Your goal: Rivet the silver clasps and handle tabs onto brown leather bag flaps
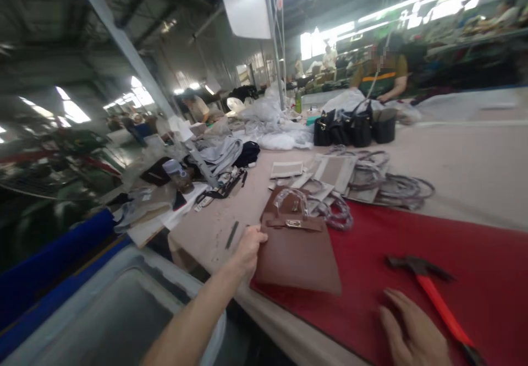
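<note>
A brown handbag (297,256) with a metal clasp and plastic-wrapped handles is held at its left edge by my left hand (249,245), fingers closed on it. The bag is over the left part of a red mat (371,245). My right hand (414,327) is low over the mat, fingers stretched out and holding nothing I can see. Just beyond and to the right of that hand lies a claw hammer (433,294) with a red-orange handle, its head pointing away from me.
Flat panels (334,173) and wrapped handle loops (396,187) lie behind the mat. Several black bags (355,126) stand farther back, near a person (379,74). A grey bin (124,305) is at lower left. A slanted metal post (136,58) rises at the table's left side.
</note>
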Demonstrator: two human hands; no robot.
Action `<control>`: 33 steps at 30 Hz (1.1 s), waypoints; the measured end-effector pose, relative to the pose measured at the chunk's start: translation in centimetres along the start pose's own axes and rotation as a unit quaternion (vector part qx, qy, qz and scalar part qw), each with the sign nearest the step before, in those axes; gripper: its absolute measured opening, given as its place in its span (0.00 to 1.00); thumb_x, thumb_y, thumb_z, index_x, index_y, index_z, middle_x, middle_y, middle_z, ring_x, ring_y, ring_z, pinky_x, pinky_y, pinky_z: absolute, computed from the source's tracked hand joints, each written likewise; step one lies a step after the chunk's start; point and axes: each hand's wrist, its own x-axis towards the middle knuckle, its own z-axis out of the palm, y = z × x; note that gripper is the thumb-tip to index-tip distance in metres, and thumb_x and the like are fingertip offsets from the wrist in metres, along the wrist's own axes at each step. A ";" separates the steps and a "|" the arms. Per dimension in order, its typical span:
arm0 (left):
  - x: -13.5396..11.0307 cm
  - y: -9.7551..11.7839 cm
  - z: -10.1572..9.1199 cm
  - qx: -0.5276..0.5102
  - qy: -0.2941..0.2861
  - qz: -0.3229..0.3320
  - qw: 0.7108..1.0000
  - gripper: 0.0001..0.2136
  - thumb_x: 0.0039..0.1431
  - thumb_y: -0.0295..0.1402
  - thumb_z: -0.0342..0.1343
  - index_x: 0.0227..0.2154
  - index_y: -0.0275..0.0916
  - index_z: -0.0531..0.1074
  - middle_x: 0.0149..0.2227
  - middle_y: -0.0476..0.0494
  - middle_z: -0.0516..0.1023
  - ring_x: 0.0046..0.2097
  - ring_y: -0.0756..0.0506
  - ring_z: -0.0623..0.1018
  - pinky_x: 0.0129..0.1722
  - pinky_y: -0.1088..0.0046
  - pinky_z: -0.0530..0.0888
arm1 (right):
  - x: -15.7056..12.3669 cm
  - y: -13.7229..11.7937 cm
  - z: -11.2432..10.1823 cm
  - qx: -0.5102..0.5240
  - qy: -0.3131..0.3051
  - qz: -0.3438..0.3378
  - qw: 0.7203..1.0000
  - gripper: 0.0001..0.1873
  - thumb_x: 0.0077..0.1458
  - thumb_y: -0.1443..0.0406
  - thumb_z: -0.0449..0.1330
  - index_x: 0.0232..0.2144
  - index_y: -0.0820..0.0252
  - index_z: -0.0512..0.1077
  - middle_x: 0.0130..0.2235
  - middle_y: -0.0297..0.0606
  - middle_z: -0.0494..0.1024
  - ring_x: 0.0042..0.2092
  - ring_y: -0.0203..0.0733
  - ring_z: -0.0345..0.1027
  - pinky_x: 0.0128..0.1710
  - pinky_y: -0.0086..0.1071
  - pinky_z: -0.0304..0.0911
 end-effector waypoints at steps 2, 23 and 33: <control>-2.0 -4.2 2.1 0.010 -0.016 -0.051 0.999 0.11 0.34 0.30 0.56 0.27 0.34 0.74 0.25 0.45 0.78 0.30 0.44 0.77 0.34 0.71 0.73 | 0.0 -1.7 -1.3 0.022 -0.006 0.080 0.997 0.21 0.64 0.51 0.52 0.49 0.58 0.73 0.49 0.46 0.79 0.50 0.53 0.74 0.54 0.50 0.69; -1.0 -0.1 4.3 0.559 -0.273 0.088 0.778 0.17 0.57 0.23 0.51 0.44 0.41 0.81 0.45 0.44 0.84 0.47 0.43 0.81 0.49 0.71 0.73 | 7.5 -8.6 -3.3 -0.011 -0.294 -0.052 0.954 0.23 0.62 0.63 0.53 0.58 0.60 0.69 0.57 0.49 0.74 0.57 0.53 0.69 0.56 0.46 0.64; 1.0 0.0 13.7 0.600 -0.284 0.451 0.596 0.09 0.62 0.24 0.55 0.42 0.36 0.78 0.46 0.40 0.80 0.52 0.40 0.77 0.66 0.52 0.61 | -1.3 -12.9 -1.5 0.255 -0.196 0.501 0.803 0.22 0.54 0.43 0.54 0.28 0.56 0.64 0.25 0.36 0.75 0.21 0.40 0.66 0.21 0.31 0.58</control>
